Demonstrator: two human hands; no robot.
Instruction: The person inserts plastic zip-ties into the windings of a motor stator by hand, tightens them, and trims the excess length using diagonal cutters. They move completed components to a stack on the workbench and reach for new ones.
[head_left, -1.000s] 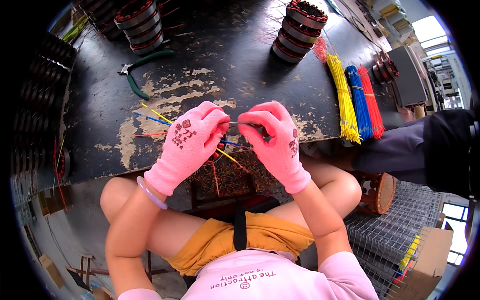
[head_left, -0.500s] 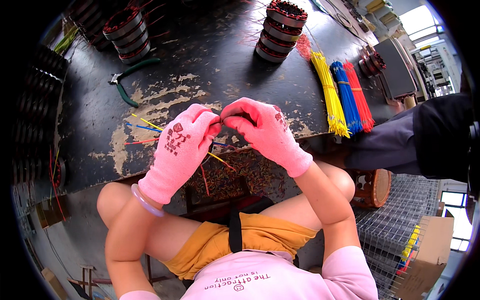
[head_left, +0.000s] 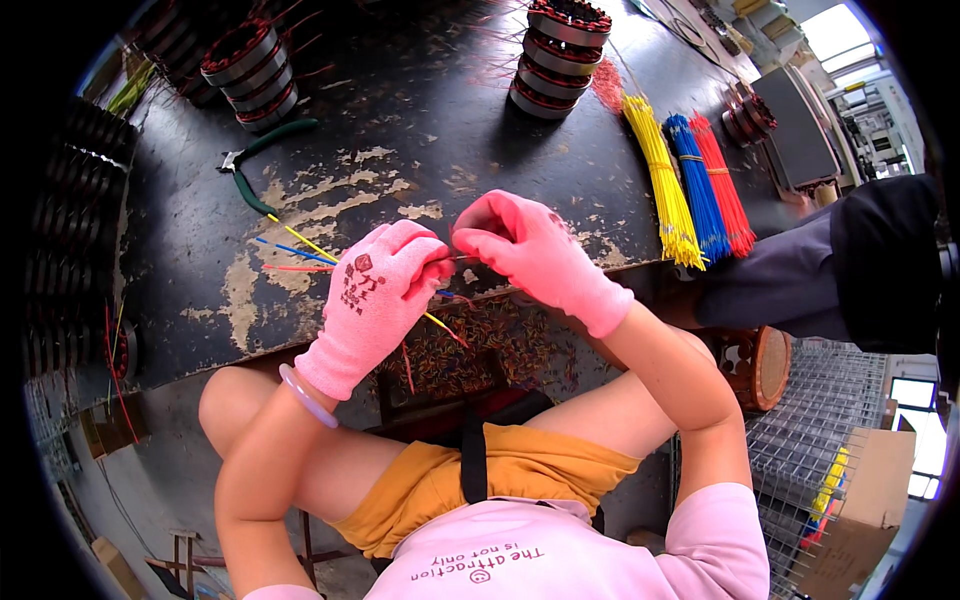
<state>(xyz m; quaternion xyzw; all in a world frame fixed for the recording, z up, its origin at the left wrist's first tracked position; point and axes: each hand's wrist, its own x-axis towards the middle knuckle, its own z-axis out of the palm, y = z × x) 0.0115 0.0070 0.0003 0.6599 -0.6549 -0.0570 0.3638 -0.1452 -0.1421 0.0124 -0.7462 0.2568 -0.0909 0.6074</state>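
My left hand (head_left: 388,285), in a pink glove, is closed around several coloured wires. A yellow wire (head_left: 305,242), a blue one and a red one (head_left: 298,268) stick out past its left side. Shorter yellow, blue and reddish ends come out below and to the right of it. My right hand (head_left: 535,255), gloved in pink too, is closed in a pinch just right of the left fingertips. A thin dark strand (head_left: 463,257) spans the small gap between the two hands. Whatever else lies under the left palm is hidden.
Green-handled pliers (head_left: 255,165) lie at the left of the dark worn table (head_left: 400,130). Wound ring stacks (head_left: 560,60) stand at the back. Bundles of yellow (head_left: 662,185), blue (head_left: 697,185) and red wires (head_left: 722,185) lie right, near another person's dark-clothed limb (head_left: 790,270).
My right hand has drawn slightly right, away from the left, opening a gap with a thin strand across it. My left hand has shifted a little right and down with the wires.
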